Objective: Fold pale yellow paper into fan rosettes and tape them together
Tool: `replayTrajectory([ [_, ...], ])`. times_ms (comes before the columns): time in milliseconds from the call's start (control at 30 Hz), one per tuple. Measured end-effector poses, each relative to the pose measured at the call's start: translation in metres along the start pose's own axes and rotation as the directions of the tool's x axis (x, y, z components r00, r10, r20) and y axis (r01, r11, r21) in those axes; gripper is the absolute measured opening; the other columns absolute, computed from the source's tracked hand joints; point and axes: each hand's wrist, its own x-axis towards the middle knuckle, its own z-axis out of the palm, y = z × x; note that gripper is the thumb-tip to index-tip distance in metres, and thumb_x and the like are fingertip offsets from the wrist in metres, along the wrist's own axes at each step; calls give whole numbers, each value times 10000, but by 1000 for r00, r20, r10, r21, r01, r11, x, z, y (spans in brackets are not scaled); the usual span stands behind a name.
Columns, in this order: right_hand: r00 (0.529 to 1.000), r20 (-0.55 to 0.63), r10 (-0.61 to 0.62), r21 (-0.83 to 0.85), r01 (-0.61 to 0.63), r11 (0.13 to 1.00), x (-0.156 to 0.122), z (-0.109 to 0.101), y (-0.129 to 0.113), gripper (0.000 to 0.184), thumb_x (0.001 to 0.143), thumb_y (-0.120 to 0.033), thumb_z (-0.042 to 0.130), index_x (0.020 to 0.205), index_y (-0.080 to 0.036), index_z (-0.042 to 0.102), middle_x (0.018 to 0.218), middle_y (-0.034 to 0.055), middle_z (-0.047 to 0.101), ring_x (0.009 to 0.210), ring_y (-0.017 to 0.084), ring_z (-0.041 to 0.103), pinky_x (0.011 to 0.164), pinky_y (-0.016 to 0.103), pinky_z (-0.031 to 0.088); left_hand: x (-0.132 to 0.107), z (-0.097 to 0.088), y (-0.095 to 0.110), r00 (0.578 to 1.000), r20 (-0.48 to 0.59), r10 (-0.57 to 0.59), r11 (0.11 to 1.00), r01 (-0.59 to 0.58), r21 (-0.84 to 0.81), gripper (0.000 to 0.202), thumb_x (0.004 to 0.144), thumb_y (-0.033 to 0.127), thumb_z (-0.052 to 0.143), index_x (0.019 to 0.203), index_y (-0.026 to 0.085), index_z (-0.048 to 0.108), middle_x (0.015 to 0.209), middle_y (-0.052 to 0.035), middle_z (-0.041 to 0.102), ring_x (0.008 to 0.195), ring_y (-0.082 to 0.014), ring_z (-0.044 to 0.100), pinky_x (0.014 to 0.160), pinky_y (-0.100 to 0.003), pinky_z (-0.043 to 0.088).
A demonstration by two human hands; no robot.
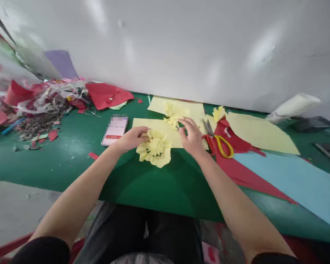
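Note:
A pale yellow folded paper flower (pixel 155 148) lies on the green mat (pixel 154 183) in front of me. My left hand (pixel 132 138) rests at its left edge, fingers curled onto the paper. My right hand (pixel 191 135) is just right of it, fingers bent down on a flat yellow sheet (pixel 156 128), near a second crumpled yellow paper piece (pixel 172 112). Whether the right fingers pinch anything is not visible. Yellow-handled scissors (pixel 219 141) lie right of my right hand on red paper.
A phone (pixel 114 130) showing a timer lies left of my left hand. A heap of red paper scraps and shreds (pixel 44 104) fills the far left. Yellow (pixel 260 134), red (pixel 242 172) and light blue (pixel 294 179) sheets spread to the right. A white wall stands behind.

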Motion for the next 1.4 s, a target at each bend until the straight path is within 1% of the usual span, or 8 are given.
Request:
replayTrajectory([
  [233, 961, -43, 274, 64, -271, 961, -8, -18, 2, 161, 771, -236, 478, 859, -161, 592, 1232, 141, 398, 895, 219, 565, 852, 468, 452, -1, 2, 4, 969, -237, 67, 995, -82, -55, 265, 691, 141, 519, 954, 168, 512, 877, -14, 579, 772, -90, 565, 670, -217, 442],
  [367, 827, 350, 441, 415, -558, 718, -11, -21, -24, 332, 824, -471, 380, 1018, -222, 482, 789, 38, 580, 496, 107, 538, 455, 279, 453, -6, 4, 7, 937, -276, 214, 976, -215, 26, 309, 677, 119, 564, 976, 181, 515, 940, -22, 555, 860, -97, 557, 641, -175, 437],
  [467, 698, 569, 434, 611, -713, 345, -11, -20, -39, 415, 755, -442, 532, 1110, -287, 386, 845, -1, 547, 526, 83, 558, 418, 209, 402, -9, 7, 9, 924, -229, 305, 951, -283, 124, 364, 664, 81, 570, 1008, 185, 515, 952, -31, 550, 932, -114, 541, 605, -150, 428],
  [633, 726, 555, 405, 724, -662, 195, -13, -14, -40, 458, 654, -348, 662, 1059, -304, 454, 790, -58, 488, 537, 60, 569, 460, 201, 408, -11, 9, 7, 932, -139, 335, 939, -318, 130, 374, 661, 22, 522, 1001, 178, 539, 977, -38, 567, 930, -112, 547, 692, -181, 451],
  [800, 745, 512, 427, 661, -659, 358, -17, -11, -35, 216, 662, -367, 645, 769, -187, 590, 424, -106, 370, 340, 25, 356, 403, 209, 290, -11, 11, 9, 965, -154, 215, 973, -225, -52, 312, 691, 53, 519, 965, 194, 565, 917, -7, 582, 810, -72, 558, 670, -171, 427],
  [1000, 729, 529, 434, 635, -680, 368, -15, -12, -41, 184, 600, -342, 700, 636, -180, 618, 568, -44, 528, 550, 70, 485, 527, 234, 374, -12, 14, 14, 991, -87, -99, 883, 47, -466, 177, 715, 235, 570, 887, 202, 592, 700, 19, 577, 601, -75, 555, 493, -159, 400],
  [1300, 662, 644, 383, 744, -658, -114, -16, -10, -41, 253, 524, -364, 759, 666, -226, 602, 607, -59, 613, 600, 97, 597, 613, 255, 510, -7, 14, 10, 939, -26, -342, 745, 254, -617, 155, 785, 281, 526, 813, 149, 601, 737, -33, 625, 618, -105, 587, 554, -212, 474],
  [1400, 671, 609, 424, 778, -609, -155, -15, -9, -40, 261, 505, -341, 775, 658, -234, 592, 603, -77, 621, 600, 91, 605, 628, 247, 522, -7, 14, 12, 927, 43, -374, 707, 314, -634, 182, 822, 267, 484, 819, 125, 598, 760, -56, 630, 646, -118, 600, 577, -238, 501],
])
